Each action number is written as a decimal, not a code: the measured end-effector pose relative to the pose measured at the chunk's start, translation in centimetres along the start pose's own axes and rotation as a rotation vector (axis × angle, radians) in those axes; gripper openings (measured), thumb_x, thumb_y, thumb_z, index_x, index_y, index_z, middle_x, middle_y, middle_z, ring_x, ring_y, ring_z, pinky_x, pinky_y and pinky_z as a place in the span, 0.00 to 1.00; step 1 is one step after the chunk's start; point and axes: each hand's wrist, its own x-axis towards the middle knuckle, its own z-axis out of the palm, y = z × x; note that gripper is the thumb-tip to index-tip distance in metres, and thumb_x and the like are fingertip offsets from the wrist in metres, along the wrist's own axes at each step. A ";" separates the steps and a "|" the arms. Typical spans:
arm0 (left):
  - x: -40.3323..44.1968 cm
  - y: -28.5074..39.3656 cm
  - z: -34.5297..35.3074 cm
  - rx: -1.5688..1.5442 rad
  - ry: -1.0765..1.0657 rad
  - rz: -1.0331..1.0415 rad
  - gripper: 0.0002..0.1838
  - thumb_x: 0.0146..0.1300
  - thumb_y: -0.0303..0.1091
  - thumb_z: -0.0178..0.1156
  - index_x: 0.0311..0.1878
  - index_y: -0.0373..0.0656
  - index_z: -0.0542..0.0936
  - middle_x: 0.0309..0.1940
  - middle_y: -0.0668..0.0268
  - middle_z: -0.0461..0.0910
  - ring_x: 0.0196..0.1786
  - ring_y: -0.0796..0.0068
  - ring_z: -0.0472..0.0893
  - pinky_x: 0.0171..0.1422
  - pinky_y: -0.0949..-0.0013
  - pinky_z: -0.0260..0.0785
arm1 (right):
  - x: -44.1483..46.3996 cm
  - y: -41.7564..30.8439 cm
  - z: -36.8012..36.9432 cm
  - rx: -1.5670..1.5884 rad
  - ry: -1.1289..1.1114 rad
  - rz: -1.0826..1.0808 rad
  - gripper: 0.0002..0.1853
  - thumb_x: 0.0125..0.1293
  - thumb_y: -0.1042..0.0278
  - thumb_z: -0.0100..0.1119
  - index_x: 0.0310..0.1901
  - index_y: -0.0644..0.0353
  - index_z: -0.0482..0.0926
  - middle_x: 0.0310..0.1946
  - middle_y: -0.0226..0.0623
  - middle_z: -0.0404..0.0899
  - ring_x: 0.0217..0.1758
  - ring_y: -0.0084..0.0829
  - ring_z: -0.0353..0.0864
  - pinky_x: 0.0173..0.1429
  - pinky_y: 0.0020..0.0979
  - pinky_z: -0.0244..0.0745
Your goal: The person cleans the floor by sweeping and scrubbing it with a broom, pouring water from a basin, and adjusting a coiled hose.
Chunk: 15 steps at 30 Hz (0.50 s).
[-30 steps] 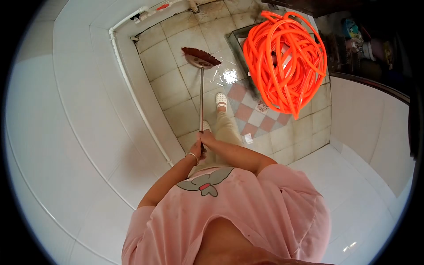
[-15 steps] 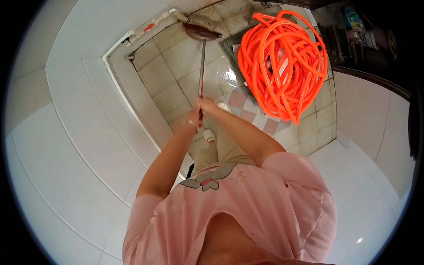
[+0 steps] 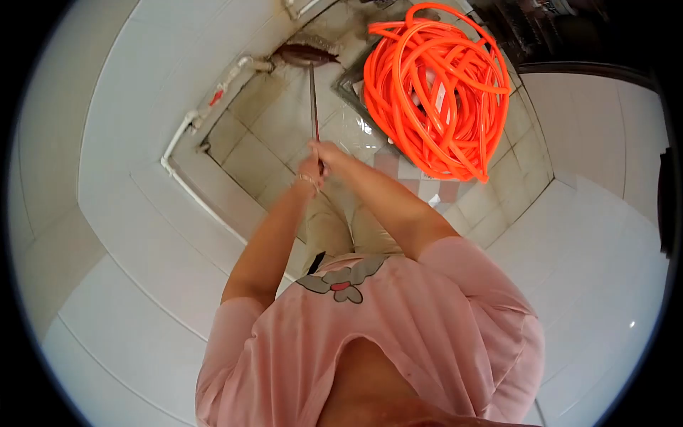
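Note:
Both of my hands are wrapped round the handle of a long broom (image 3: 314,107). My left hand (image 3: 310,171), with a bracelet at the wrist, grips near the handle's end. Just beyond it, closer to the broom head, my right hand (image 3: 326,154) is closed on the same handle. The dark reddish-brown broom head (image 3: 307,55) rests on the wet tiled floor (image 3: 274,142) near the wall. Its bristles are too blurred to make out.
A big tangled coil of orange hose (image 3: 437,92) lies at the right on a dark-edged base. White pipes (image 3: 206,206) with a red-handled valve (image 3: 216,97) run along the left wall. Dark shelving with various items (image 3: 548,28) stands at the upper right.
The view has shifted, so the hose, pipes and broom head sit differently in the picture. Both hands keep hold of the broom. My shoes are no longer visible.

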 end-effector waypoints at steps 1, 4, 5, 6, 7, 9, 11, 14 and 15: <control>-0.6 -0.2 -0.5 -0.008 -0.003 0.002 0.28 0.58 0.58 0.39 0.19 0.41 0.67 0.12 0.68 0.65 0.12 0.76 0.61 0.13 0.72 0.51 | -0.2 0.3 0.3 0.009 -0.006 -0.005 0.16 0.54 0.57 0.45 0.22 0.64 0.69 0.13 0.38 0.68 0.10 0.30 0.64 0.10 0.33 0.57; -1.4 -7.7 -4.6 0.153 0.011 0.139 0.29 0.57 0.60 0.40 0.16 0.41 0.67 0.11 0.68 0.65 0.11 0.77 0.60 0.13 0.72 0.52 | -1.9 6.1 3.7 -0.107 0.020 -0.142 0.19 0.55 0.56 0.45 0.27 0.68 0.71 0.19 0.39 0.70 0.22 0.31 0.69 0.26 0.33 0.64; -1.0 -8.6 -6.2 0.225 0.010 0.182 0.30 0.56 0.60 0.40 0.16 0.41 0.68 0.10 0.68 0.64 0.11 0.77 0.60 0.14 0.72 0.53 | -3.8 7.1 5.6 -0.052 0.047 -0.119 0.19 0.56 0.55 0.45 0.27 0.68 0.71 0.20 0.39 0.71 0.24 0.30 0.69 0.29 0.34 0.63; -0.6 -9.5 -7.7 0.297 0.013 0.226 0.30 0.56 0.61 0.40 0.16 0.41 0.68 0.10 0.67 0.64 0.11 0.77 0.61 0.14 0.71 0.53 | -5.0 7.0 7.2 0.002 0.072 -0.100 0.19 0.56 0.55 0.45 0.26 0.68 0.72 0.21 0.40 0.71 0.27 0.30 0.69 0.31 0.35 0.63; -2.3 -7.4 -8.7 0.314 -0.020 0.157 0.31 0.56 0.61 0.40 0.16 0.40 0.68 0.09 0.67 0.64 0.10 0.76 0.61 0.14 0.71 0.54 | -4.2 6.5 8.1 0.023 0.088 -0.105 0.19 0.57 0.55 0.45 0.26 0.68 0.71 0.21 0.40 0.71 0.26 0.29 0.69 0.31 0.35 0.63; -0.7 -5.7 -10.9 0.436 -0.075 0.219 0.31 0.55 0.62 0.40 0.16 0.40 0.68 0.10 0.67 0.65 0.11 0.77 0.61 0.14 0.71 0.54 | -2.1 6.1 9.9 0.058 0.121 -0.101 0.19 0.57 0.55 0.45 0.25 0.67 0.71 0.21 0.39 0.71 0.25 0.29 0.68 0.29 0.34 0.63; 2.3 -1.2 -11.4 0.416 -0.070 0.201 0.31 0.55 0.62 0.39 0.17 0.40 0.68 0.10 0.68 0.65 0.11 0.77 0.61 0.14 0.72 0.54 | 1.5 3.0 10.3 0.172 0.106 -0.229 0.20 0.57 0.54 0.43 0.25 0.67 0.71 0.21 0.40 0.71 0.24 0.30 0.69 0.27 0.34 0.63; 2.5 8.4 -10.2 0.297 -0.136 0.061 0.29 0.56 0.61 0.40 0.18 0.41 0.67 0.10 0.70 0.63 0.11 0.78 0.58 0.15 0.73 0.53 | 3.8 -5.3 9.0 0.241 0.094 -0.091 0.20 0.58 0.54 0.41 0.27 0.67 0.70 0.21 0.41 0.71 0.25 0.32 0.70 0.27 0.35 0.64; 3.1 9.4 -9.9 0.260 -0.116 0.047 0.29 0.56 0.61 0.41 0.18 0.42 0.67 0.10 0.69 0.63 0.11 0.78 0.57 0.15 0.73 0.53 | 3.6 -7.7 8.6 0.198 0.148 -0.063 0.20 0.58 0.54 0.40 0.27 0.67 0.70 0.22 0.42 0.71 0.26 0.32 0.70 0.28 0.36 0.64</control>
